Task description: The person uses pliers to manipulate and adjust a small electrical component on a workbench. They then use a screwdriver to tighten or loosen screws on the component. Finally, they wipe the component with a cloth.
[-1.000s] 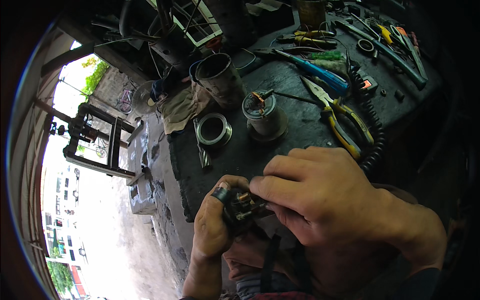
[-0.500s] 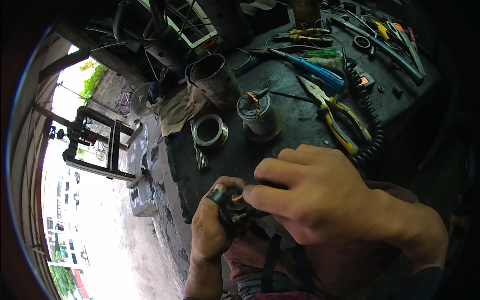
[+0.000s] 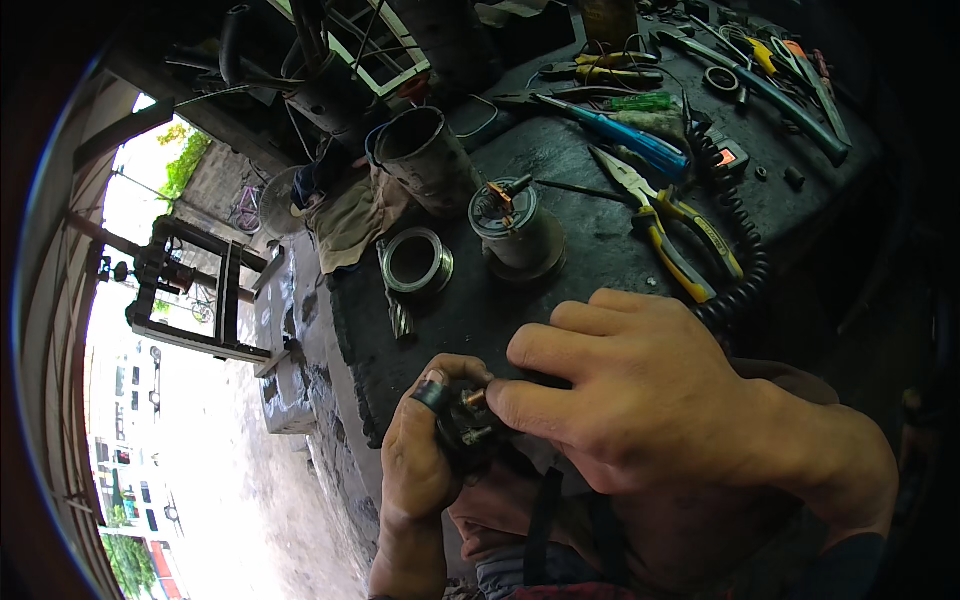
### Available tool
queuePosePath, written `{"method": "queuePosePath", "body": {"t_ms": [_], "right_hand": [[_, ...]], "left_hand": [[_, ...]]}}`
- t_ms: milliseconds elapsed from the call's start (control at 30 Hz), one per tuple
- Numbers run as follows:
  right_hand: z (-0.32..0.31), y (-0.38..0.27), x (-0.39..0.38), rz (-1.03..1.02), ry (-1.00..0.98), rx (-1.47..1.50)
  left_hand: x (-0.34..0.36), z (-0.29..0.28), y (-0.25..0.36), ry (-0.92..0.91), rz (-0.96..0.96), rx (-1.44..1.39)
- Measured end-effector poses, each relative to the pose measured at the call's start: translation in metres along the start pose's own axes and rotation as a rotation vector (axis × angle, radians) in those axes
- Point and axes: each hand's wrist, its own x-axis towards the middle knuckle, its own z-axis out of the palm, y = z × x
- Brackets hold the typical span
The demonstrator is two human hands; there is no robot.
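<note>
My left hand (image 3: 415, 450) grips a small dark round metal part (image 3: 468, 425) with copper-coloured bits, just off the near edge of the dark workbench (image 3: 590, 250). There is a dark band of tape on the left thumb. My right hand (image 3: 650, 400) comes in from the right and covers most of the part, its index finger and thumb pinching the part's top. Both hands are together over my lap.
On the bench stand a grey cylindrical motor part with copper terminals (image 3: 515, 230), a metal ring (image 3: 415, 262), a tall metal sleeve (image 3: 425, 155), yellow-handled pliers (image 3: 670, 225), a blue screwdriver (image 3: 620, 135), a coiled black cord (image 3: 740, 260) and several other tools. A rag (image 3: 350, 215) lies at the left edge.
The hands have stayed together on the small part with only slight finger shifts. The view has tilted a little, so the bench things sit slightly higher in the frame.
</note>
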Motion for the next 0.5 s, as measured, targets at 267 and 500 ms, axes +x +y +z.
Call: {"method": "queuePosePath", "body": {"t_ms": [267,500], "right_hand": [[-0.0003,-0.0019,-0.0005,0.029,0.009,-0.003],[0.0006,-0.0023,-0.0010,0.030,0.000,0.008]], "left_hand": [[0.0009,-0.0011,0.0000,-0.019,0.037,0.022],[-0.0003,0.0044,-0.0028,0.049,0.049,-0.006]]}}
